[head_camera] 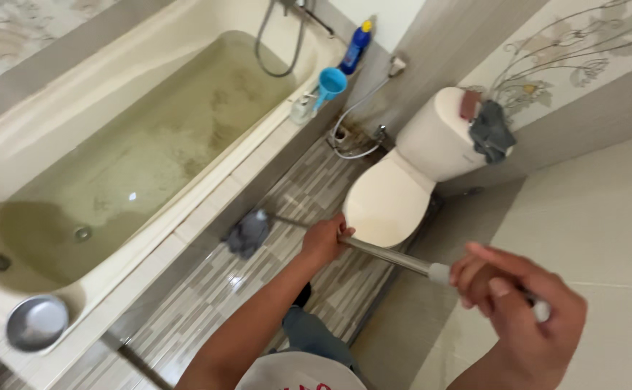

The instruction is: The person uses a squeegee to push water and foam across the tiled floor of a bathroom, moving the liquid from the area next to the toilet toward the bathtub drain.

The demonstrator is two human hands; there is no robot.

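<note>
Left hand [325, 242] closed round the metal mop handle [384, 254] partway down its length, fingers wrapped fully, grip tight on the shaft. Right hand [522, 310] at the upper end of the same handle, near the lower right of the view; fingers curled about the shaft, but blurred, so closeness of that grip hard to judge; handle's end cap just visible past the knuckles. Grey mop head [248, 232] down on the striped tiled floor [208, 289], just beside the tiled side of the bathtub [114, 94]; join between head and shaft small and indistinct. Tub interior stained, drain fitting faintly visible at its near end; far end partly cut off by the top edge. Round metal bowl [37, 322] on the tub's near corner ledge. At the tub's far corner: blue cup [330, 83], blue bottle with yellow cap [356, 45], a clear item beside them too small to identify. Shower hose [276, 43] looped above, fitting cut off at the top. Toilet [388, 202] with lid down, right of the mop; grey cloth [491, 130] draped on the cistern, a brownish item next to it unclear. Person's lower body mostly hidden at the bottom edge.
</note>
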